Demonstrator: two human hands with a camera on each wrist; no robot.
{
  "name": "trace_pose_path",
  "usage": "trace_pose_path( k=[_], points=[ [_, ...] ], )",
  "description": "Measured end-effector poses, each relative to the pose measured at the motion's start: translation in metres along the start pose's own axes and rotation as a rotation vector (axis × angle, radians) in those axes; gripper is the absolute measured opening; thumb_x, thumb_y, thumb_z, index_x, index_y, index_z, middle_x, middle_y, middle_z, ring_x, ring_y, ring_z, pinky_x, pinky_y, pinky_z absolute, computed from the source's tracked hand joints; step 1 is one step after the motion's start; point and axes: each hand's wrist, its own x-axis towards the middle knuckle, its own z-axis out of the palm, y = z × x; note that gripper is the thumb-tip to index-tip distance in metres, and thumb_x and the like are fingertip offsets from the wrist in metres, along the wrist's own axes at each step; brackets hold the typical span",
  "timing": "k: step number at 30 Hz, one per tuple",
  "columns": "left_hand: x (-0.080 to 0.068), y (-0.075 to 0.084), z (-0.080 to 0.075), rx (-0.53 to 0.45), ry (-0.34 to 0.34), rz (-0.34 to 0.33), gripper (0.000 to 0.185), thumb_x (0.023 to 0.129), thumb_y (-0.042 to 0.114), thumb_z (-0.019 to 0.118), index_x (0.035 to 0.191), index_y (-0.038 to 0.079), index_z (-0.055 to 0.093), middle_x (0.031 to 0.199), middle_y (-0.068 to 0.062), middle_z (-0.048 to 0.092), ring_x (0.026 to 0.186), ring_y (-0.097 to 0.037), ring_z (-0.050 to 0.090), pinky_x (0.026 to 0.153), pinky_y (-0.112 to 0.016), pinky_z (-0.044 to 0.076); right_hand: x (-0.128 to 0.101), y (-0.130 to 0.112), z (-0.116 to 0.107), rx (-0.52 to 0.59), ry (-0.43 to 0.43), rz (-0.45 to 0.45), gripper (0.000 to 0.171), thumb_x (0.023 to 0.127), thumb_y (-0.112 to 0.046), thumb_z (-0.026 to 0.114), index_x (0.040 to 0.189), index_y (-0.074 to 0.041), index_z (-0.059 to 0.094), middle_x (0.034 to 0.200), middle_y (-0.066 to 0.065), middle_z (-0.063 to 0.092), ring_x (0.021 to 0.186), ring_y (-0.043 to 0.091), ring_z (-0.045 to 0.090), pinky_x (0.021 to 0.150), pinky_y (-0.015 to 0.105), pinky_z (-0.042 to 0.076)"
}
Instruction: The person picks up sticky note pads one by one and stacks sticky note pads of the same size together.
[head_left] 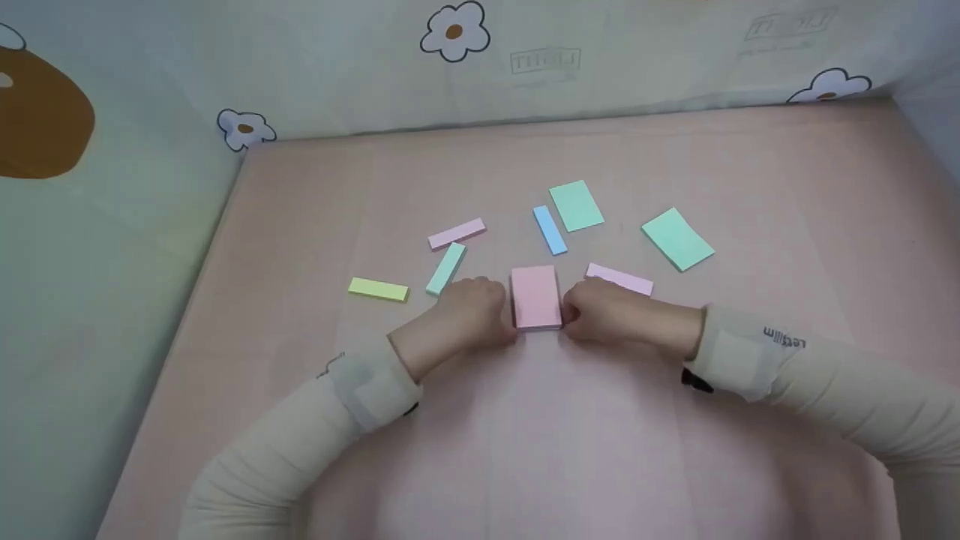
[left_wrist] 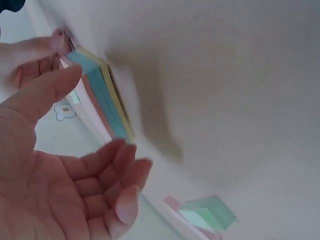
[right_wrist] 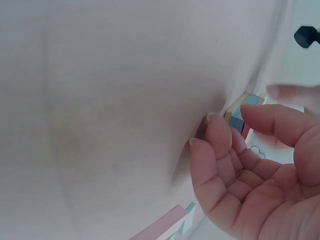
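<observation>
A stack of sticky note pads (head_left: 535, 296) lies between both hands in the head view, its top pad pink. The left wrist view shows the side of the stack (left_wrist: 106, 95) with pink, blue and yellow layers. On its left side, my left hand (head_left: 471, 311) holds it with thumb and curled fingers at opposite ends. My right hand (head_left: 609, 310) grips the right side in the same way, fingers bent. The right wrist view shows only a corner of the stack (right_wrist: 243, 107) behind the right hand's thumb; the fingertip contact there is partly hidden.
Two green pads (head_left: 577, 205) (head_left: 677, 239) lie beyond the stack. Around it are narrow strips: yellow (head_left: 379, 289), green (head_left: 446, 268), blue (head_left: 550, 230) and two pink ones (head_left: 457, 234) (head_left: 620, 278). A flower-patterned sheet (head_left: 337, 67) hangs behind the pink table surface (head_left: 487, 442).
</observation>
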Motion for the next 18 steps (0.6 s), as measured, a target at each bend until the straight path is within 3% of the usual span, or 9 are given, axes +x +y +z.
trace_pose_path(
  k=[3,6,18],
  points=[
    [-0.0004,-0.0004,0.0031,-0.123,-0.055,-0.029,0.031,0.084,0.027,0.062,0.102,0.002,0.064,0.071,-0.005,0.053,0.064,-0.017,0.051,0.055,-0.025,0.036,0.0001,0.0003,-0.0022,-0.001,0.012,-0.018,0.016,0.083,-0.004,0.058,0.094,-0.001,0.070,0.070,0.005,0.059,0.064,0.016,0.048,0.058,0.025,0.038],
    [0.0020,-0.0008,0.0052,-0.192,-0.068,-0.024,0.026,0.084,0.023,0.062,0.102,0.004,0.065,0.070,-0.004,0.053,0.064,-0.017,0.052,0.055,-0.025,0.036,0.0006,0.0013,-0.0024,0.002,0.021,-0.029,0.017,0.084,-0.004,0.056,0.093,-0.002,0.070,0.069,0.005,0.058,0.064,0.016,0.048,0.058,0.024,0.037],
    [0.0069,-0.0032,0.0094,-0.215,-0.079,0.020,0.025,0.083,0.019,0.063,0.104,0.004,0.063,0.076,-0.005,0.057,0.069,-0.018,0.053,0.059,-0.027,0.038,0.0009,0.0037,-0.0008,0.011,0.041,-0.063,0.016,0.085,-0.004,0.055,0.088,-0.005,0.070,0.060,0.001,0.049,0.061,0.015,0.046,0.057,0.024,0.036]
  ],
)
